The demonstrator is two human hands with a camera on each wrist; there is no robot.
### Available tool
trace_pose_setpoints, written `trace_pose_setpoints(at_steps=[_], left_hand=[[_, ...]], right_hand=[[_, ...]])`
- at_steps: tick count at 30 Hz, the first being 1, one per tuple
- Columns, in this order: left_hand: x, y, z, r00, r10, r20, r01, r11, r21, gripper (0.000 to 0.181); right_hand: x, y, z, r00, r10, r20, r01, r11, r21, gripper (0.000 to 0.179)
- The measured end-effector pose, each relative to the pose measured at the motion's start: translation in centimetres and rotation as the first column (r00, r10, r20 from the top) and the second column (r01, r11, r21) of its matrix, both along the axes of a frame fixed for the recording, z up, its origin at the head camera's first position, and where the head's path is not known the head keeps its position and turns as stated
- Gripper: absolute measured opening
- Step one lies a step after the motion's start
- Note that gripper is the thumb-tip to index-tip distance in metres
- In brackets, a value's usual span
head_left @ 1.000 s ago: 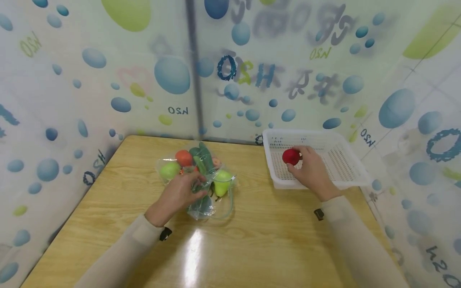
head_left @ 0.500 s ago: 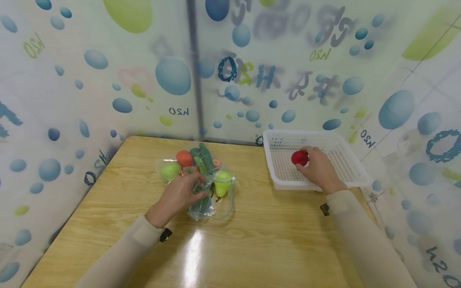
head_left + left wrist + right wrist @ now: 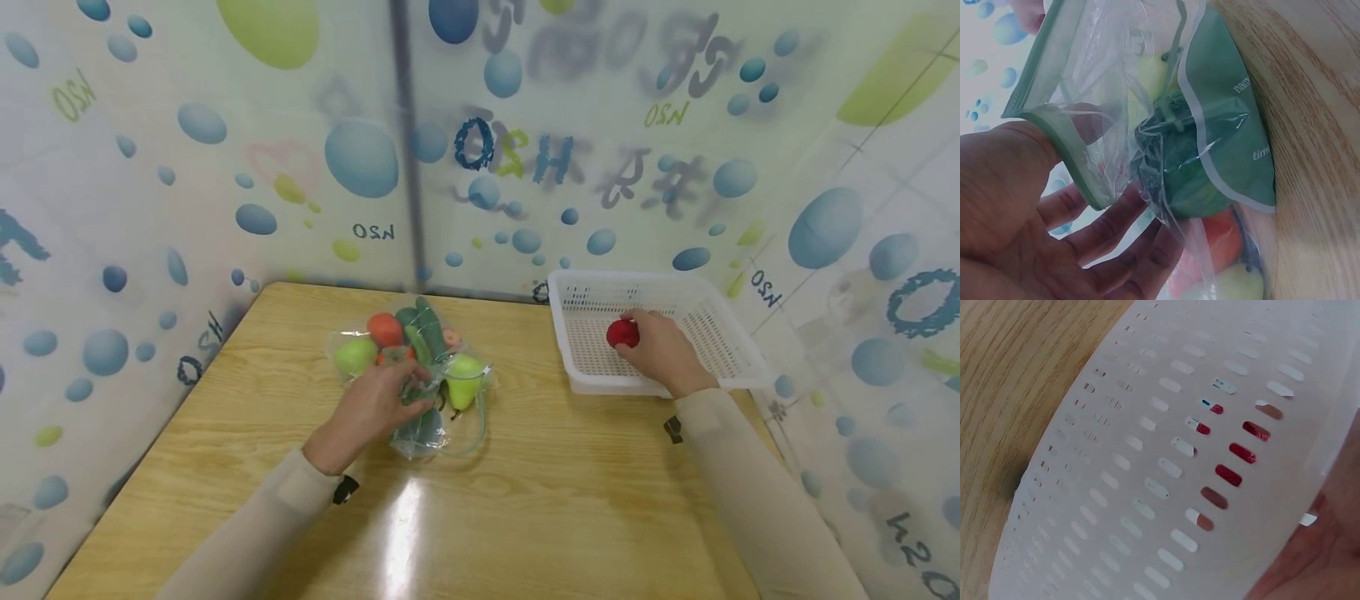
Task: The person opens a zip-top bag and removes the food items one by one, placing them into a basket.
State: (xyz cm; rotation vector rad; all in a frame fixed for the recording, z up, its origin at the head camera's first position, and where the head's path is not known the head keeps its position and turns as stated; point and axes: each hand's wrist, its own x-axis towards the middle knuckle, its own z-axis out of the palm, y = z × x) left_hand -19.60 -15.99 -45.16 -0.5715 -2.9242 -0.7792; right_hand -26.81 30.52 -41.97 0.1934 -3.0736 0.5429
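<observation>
In the head view my right hand (image 3: 660, 348) reaches into the white plastic basket (image 3: 557, 333) and grips a round red fruit (image 3: 621, 334) low over its floor. Through the slots in the right wrist view, parts of the red fruit (image 3: 1229, 475) show; the basket wall hides most of the hand. At the left, my left hand (image 3: 375, 404) holds the mouth of a clear zip bag (image 3: 1079, 169), thumb on one side of the zip edge and fingers on the other. Inside the bag are a green pear (image 3: 463, 379), cucumbers (image 3: 430, 329), a tomato (image 3: 385, 330) and a green fruit (image 3: 356, 357).
The wooden table (image 3: 517, 492) lies under both the bag and the basket. Behind it and along both sides stand pale walls (image 3: 517, 225) printed with blue and green bubbles. The basket sits near the back right corner.
My right hand has moved a little to the right and lower in the basket, with the red fruit still in its fingers. The left hand and the bag have stayed in place.
</observation>
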Motion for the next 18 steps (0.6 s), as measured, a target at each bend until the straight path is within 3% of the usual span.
trace_pose_setpoints(at_steps=[12,18], left_hand=[[0.15,0.0,0.04,1.0,0.005,0.006,-0.005,1.0,-0.016,0.037],[0.03,-0.09,0.06,1.0,0.002,0.016,-0.002,1.0,-0.021,0.038]], right_hand=[[0.08,-0.09,0.5,0.999,-0.003,0.044,0.002,1.0,0.011,0.06],[0.27,-0.66,0.68,0.999,0.024,-0.022,-0.024,0.999,-0.033,0.054]])
